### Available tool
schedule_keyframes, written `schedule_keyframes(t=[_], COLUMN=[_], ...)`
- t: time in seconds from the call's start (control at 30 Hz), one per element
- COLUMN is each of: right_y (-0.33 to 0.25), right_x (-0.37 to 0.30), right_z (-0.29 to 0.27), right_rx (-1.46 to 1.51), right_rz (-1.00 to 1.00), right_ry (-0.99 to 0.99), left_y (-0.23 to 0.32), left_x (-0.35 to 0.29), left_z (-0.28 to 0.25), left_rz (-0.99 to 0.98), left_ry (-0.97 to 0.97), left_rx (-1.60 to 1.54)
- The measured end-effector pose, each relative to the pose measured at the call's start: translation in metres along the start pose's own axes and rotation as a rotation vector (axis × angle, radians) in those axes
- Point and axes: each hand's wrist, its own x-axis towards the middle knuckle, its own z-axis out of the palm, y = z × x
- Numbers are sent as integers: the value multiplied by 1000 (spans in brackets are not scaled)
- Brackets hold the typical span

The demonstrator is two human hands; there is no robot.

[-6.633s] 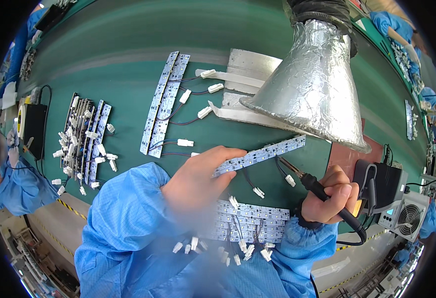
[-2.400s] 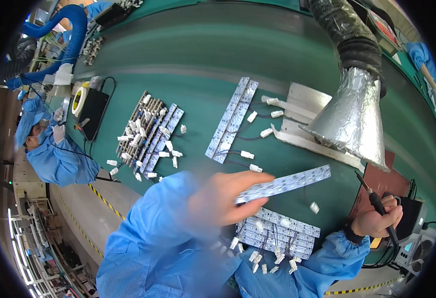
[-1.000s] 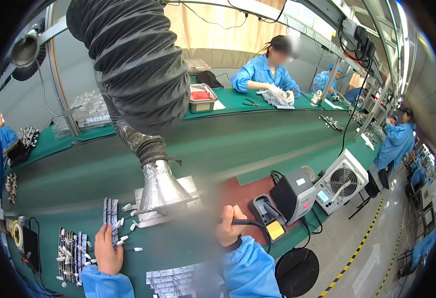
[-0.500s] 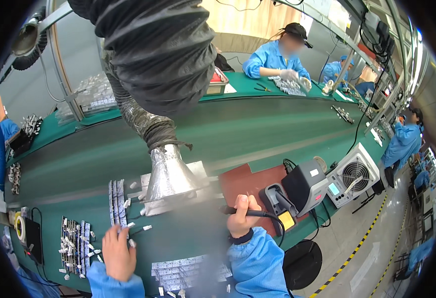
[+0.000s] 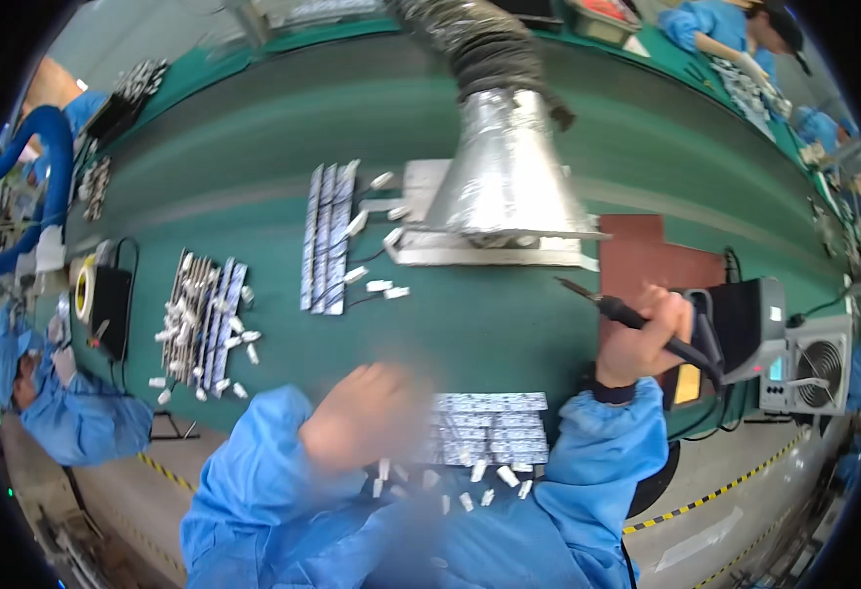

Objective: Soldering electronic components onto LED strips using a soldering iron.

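In my right hand (image 5: 641,339) is a soldering iron (image 5: 623,313), gripped by its dark handle, with the tip pointing up and left over the green table. My left hand (image 5: 366,412) is at the left end of several circuit board strips (image 5: 494,429) lying side by side in front of me. Motion smears its fingers, and whether it touches the boards cannot be made out. White connectors (image 5: 507,476) on short leads hang along the near side of these boards. Further left, another set of strips (image 5: 326,245) lies near loose white connectors (image 5: 379,286).
A silver fume hood (image 5: 511,177) hangs over a pale metal plate (image 5: 425,184) beyond the boards. At right are a reddish mat (image 5: 629,239), a soldering station (image 5: 752,319) and a fan unit (image 5: 823,363). More strips with connectors (image 5: 195,319) lie at left; a co-worker (image 5: 82,402) sits beyond.
The view has tilted down and swung. My left hand has left the strips on the left and come to the boards before me. My right hand still holds the iron, whose tip now shows.
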Motion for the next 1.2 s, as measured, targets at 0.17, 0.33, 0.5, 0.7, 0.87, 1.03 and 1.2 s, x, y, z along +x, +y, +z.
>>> schedule_keyframes(t=[0.17, 0.33, 0.5, 0.7, 0.87, 1.03, 1.2], right_y=[8, 8, 8, -11, -29, -36, -35], right_x=[-6, -7, 7, -20, -58, -69, -72], right_z=[8, 3, -9, 11, 22, 26, 28], right_rx=[68, 41, 15, 10, -7, 17, -18], right_rz=[14, -2, -138, -147, -261, -297, -273], right_ry=[-18, 4, 65, 2, -392, -669, -735], left_y=[-22, -26, -30, -37, -36, -37, -37], left_x=[3, 15, 26, 53, 54, 54, 52], left_z=[2, -19, -19, 3, 9, 13, 17], left_rz=[82, 121, -107, -317, -209, -156, -155], left_ry=[-9, -152, -40, 70, 219, 279, 314], left_rx=[-137, -260, -709, -943, -798, -727, -727])
